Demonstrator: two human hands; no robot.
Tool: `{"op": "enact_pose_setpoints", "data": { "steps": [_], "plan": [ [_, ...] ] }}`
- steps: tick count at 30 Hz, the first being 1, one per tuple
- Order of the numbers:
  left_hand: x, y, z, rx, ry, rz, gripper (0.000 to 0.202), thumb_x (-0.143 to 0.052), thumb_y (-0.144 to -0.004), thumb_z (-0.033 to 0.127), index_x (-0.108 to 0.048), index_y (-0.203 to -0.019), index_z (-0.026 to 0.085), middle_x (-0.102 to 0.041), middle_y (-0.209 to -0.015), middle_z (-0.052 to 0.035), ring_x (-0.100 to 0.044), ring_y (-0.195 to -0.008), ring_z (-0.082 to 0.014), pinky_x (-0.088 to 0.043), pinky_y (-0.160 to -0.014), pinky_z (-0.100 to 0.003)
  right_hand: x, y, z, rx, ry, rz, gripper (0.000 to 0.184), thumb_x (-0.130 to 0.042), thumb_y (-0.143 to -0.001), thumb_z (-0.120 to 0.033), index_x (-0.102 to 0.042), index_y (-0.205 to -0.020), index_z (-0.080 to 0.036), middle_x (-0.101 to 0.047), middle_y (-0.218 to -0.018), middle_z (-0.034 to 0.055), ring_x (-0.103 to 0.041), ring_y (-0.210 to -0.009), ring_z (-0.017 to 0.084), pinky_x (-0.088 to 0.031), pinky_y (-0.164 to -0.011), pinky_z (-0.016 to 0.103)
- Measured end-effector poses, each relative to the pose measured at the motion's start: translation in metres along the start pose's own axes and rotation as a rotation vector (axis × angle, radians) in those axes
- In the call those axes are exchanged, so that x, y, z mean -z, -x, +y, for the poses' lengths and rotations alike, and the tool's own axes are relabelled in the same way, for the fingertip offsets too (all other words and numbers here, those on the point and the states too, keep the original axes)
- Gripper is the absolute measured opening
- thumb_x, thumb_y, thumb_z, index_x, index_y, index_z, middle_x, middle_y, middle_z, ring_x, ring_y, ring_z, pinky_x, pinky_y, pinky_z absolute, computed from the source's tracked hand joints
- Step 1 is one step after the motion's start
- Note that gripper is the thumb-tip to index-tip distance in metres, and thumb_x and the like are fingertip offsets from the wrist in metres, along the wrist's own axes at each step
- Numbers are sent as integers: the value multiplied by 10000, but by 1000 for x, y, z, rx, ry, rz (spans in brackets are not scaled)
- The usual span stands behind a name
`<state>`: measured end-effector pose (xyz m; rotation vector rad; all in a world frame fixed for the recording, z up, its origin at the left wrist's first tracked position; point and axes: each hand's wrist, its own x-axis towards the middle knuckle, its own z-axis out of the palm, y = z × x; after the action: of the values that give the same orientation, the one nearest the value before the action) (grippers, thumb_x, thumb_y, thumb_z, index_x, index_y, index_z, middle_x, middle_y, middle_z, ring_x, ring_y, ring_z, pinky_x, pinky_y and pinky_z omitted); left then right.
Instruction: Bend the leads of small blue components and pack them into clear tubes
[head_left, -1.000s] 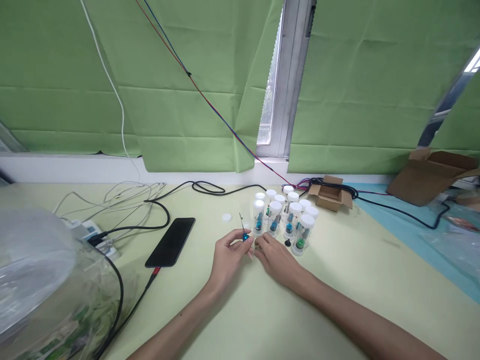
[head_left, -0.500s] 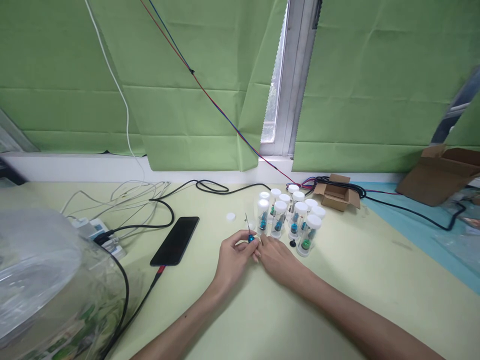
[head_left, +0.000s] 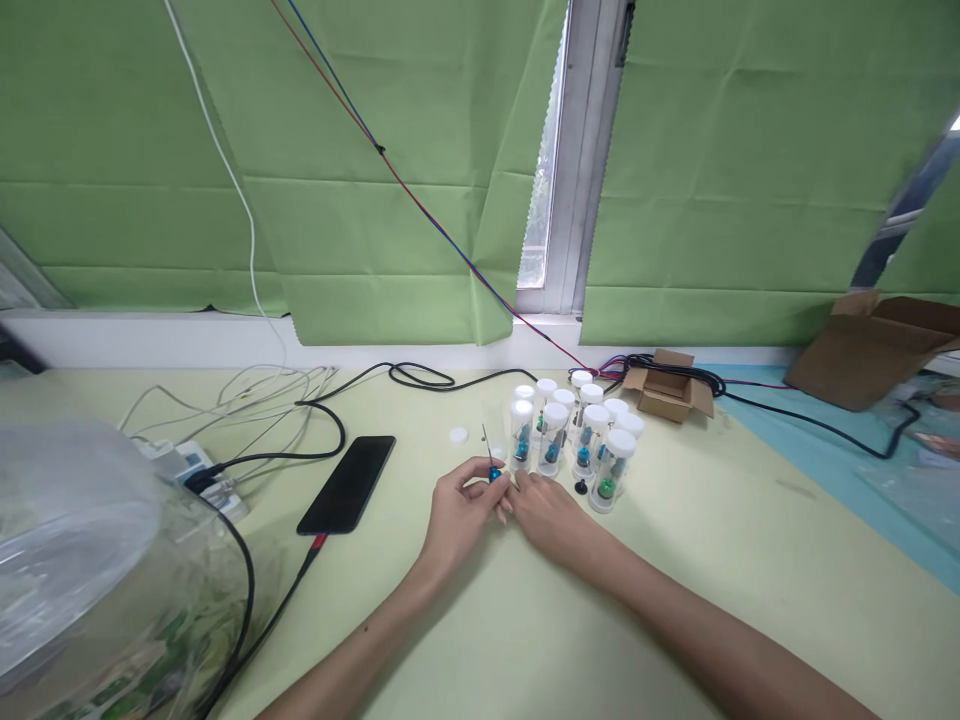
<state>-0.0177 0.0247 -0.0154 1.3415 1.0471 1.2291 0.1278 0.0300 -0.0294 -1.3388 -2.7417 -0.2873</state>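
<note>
My left hand pinches a small shiny blue piece with a thin dark rod standing up from it, leaning left. Beside it, my right hand is closed with its fingertips against the left fingers; whatever they hold is hidden. Just beyond the hands stand several clear tubes with white caps, with blue or green pieces inside, such as the tube with a green piece. A small black part lies between that tube and my right hand. A loose white cap rests behind my left hand.
A black phone lies to the left, plugged into a cable. Further left are a power strip, tangled cables and a large clear plastic bag. At the back right sit an open small cardboard box and a larger one.
The view has shifted slightly, so the tubes and hands appear a little further left. The rod on the blue piece leans a bit more to the left. Both hands keep nearly the same pose.
</note>
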Motion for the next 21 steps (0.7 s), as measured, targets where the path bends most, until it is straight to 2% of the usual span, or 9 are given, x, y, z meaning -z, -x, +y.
{"op": "enact_pose_setpoints", "data": {
  "steps": [8,13,17,21],
  "plan": [
    [1,-1,0,10,16,4,282,-718,-721,377,-644,-872,151,-624,-702,-10,-599,-533,-138,-484,-555,-268,8,8,-3,9,5,28,183,-443,-873,-16,-533,-943,-159,-608,-934,109,-588,-815,225,-445,-692,317],
    [1,-1,0,1,19,-8,296,-712,-729,397,-647,-880,150,-629,-684,-5,-605,-528,-141,-492,-574,-279,14,16,-8,-44,24,40,204,-452,-853,7,-523,-930,-168,-600,-917,105,-593,-819,234,-446,-689,318],
    [2,-2,-1,4,11,-17,296,-705,-740,395,-648,-891,147,-630,-698,-8,-602,-524,-136,-491,-573,-276,14,17,-9,-85,42,17,179,-445,-869,-15,-526,-932,-163,-611,-899,108,-602,-772,228,-440,-651,314],
    [2,-1,-1,-17,21,-35,299,-701,-743,404,-652,-890,148,-627,-759,-18,-604,-540,-134,-493,-574,-276,11,15,-8,-51,69,-9,146,-456,-886,-48,-523,-935,-168,-617,-867,100,-612,-770,228,-423,-624,302]
  ]
}}
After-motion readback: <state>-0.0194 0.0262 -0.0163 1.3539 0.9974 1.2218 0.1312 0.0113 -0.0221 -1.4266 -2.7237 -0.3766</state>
